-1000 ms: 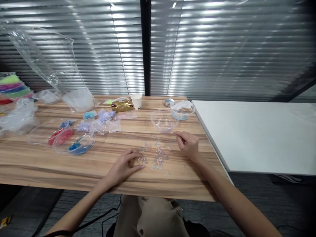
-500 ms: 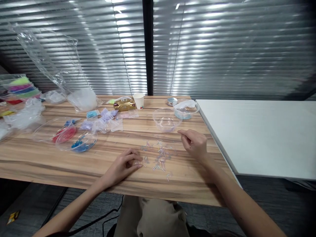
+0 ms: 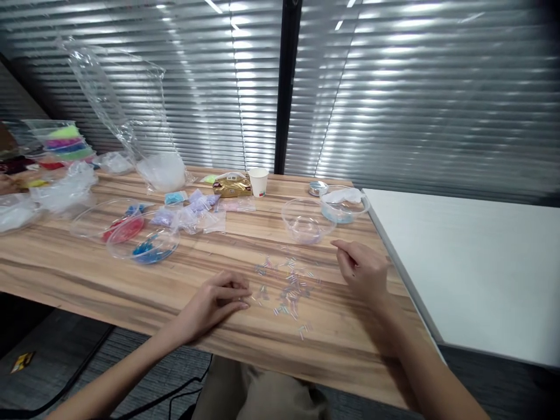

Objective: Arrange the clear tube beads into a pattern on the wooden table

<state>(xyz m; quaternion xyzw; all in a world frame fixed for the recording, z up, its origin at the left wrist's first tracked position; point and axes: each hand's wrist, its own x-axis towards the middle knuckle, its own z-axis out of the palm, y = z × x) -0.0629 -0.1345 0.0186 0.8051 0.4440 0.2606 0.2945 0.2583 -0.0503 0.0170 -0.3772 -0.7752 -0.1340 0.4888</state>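
Note:
Small clear, faintly coloured tubes (image 3: 294,289) lie scattered on the wooden table (image 3: 245,344). At their left edge is my left hand (image 3: 223,298), resting on the table with fingers bent and slightly apart; nothing shows clearly between them. My right hand (image 3: 361,265) hovers to the right of the tubes, thumb and index finger pinched together, and whatever they hold is too small to make out. Just beyond it stands a clear round bowl (image 3: 308,224) with a little pale purple material at its bottom.
Another clear bowl (image 3: 345,210) with white and light blue contents stands behind. Bowls with red (image 3: 126,229) and blue (image 3: 153,251) pieces are at left. Farther back are bead packets (image 3: 188,216), a gold packet (image 3: 231,185) and a paper cup (image 3: 258,182). A white table (image 3: 472,262) adjoins at right.
The view has turned, so the scene appears shifted right and tilted. My left hand has drawn slightly away from the tubes beside it. My right hand keeps its pinch near the bowl.

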